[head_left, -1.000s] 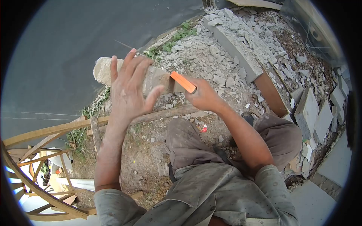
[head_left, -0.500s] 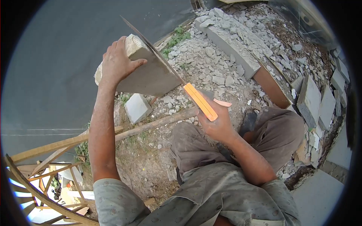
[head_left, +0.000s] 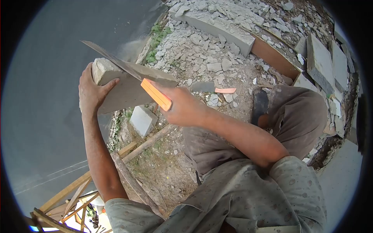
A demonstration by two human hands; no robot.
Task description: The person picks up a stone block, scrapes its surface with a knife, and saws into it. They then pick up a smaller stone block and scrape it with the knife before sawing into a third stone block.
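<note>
My left hand [head_left: 92,93] is clamped over the rough, broken left end of a pale grey lightweight concrete block [head_left: 130,91], its thumb lying on the near face. The block is tilted up on edge. In my right hand [head_left: 182,104] is a handsaw [head_left: 156,95] by its orange handle. Its long blade slants up and left along the block's top edge, the tip reaching past my left hand. Whether the teeth bite into the block cannot be made out. To the right, a wide-bladed knife [head_left: 225,90] with a pink handle lies on the ground.
A small block piece [head_left: 143,121] and a wooden pole [head_left: 153,143] lie below the block. Concrete rubble [head_left: 211,50] covers the ground ahead, beside a long block [head_left: 217,33]. Slabs [head_left: 322,64] lean at the right. A grey wall [head_left: 50,77] stands at the left.
My right hand has pushed the saw forward and left, so more blade passes beyond the block. The knife on the ground is now uncovered. The whole view has shifted and turned slightly.
</note>
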